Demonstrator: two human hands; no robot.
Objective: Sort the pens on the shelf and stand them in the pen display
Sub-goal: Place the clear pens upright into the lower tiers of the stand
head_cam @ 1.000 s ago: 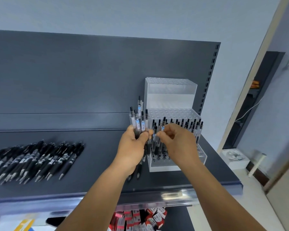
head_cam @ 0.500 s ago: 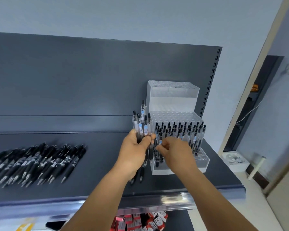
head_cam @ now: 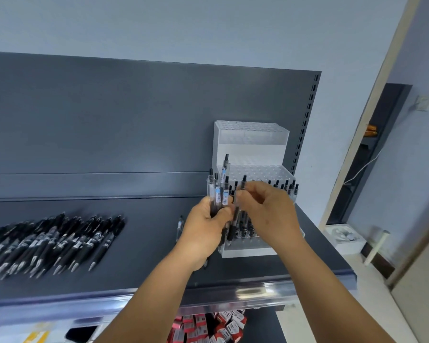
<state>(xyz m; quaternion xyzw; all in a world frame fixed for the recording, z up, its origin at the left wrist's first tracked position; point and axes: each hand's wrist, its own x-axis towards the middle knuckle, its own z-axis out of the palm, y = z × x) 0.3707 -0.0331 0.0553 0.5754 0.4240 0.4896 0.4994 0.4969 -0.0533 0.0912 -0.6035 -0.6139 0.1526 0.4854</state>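
My left hand (head_cam: pixel 203 231) grips a bundle of clear pens (head_cam: pixel 219 191) with black caps, held upright just left of the clear stepped pen display (head_cam: pixel 252 142). My right hand (head_cam: pixel 270 214) pinches one pen (head_cam: pixel 243 186) next to that bundle, over the display's lowest tier. Several pens (head_cam: pixel 286 188) stand in that lowest tier, partly hidden behind my right hand. The two upper tiers hold nothing. A pile of black pens (head_cam: pixel 55 243) lies flat on the dark shelf (head_cam: pixel 146 243) at the left. One lone pen (head_cam: pixel 180 226) lies just left of my left wrist.
The shelf's back panel (head_cam: pixel 134 120) rises behind everything. Red and white boxes (head_cam: pixel 208 325) fill the level below the shelf edge. A doorway (head_cam: pixel 372 154) and a white object on the floor (head_cam: pixel 344 238) are at the right.
My right hand has come up from the display's lowest tier to the bundle in my left hand and now pinches a pen there. The left hand has hardly shifted.
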